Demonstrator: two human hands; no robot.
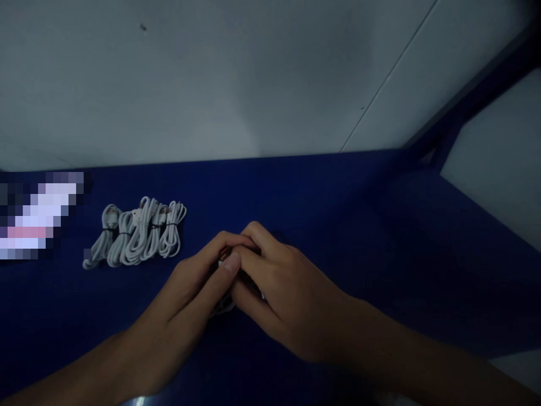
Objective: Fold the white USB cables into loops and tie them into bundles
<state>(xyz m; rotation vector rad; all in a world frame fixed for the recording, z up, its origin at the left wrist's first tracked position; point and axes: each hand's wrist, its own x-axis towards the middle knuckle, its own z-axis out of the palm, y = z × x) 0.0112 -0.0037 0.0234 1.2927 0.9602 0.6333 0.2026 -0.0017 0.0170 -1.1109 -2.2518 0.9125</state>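
Both hands meet over the blue surface, around a white cable (224, 304) that they mostly cover. My left hand (198, 282) is closed, with its thumb and forefinger pinching near the cable. From the right, my right hand (283, 282) wraps over it with bent fingers touching the left fingertips. Only small parts of the cable show, below and between the fingers. To the left lies a row of several coiled white cables (143, 237), each bundle bound with a thin black tie.
A blue table (262, 192) spans the view, backed by a grey-white wall (190, 84). A blue frame post (452, 135) rises at the right. At the far left, a blurred-out bright object (46, 220) lies on the table.
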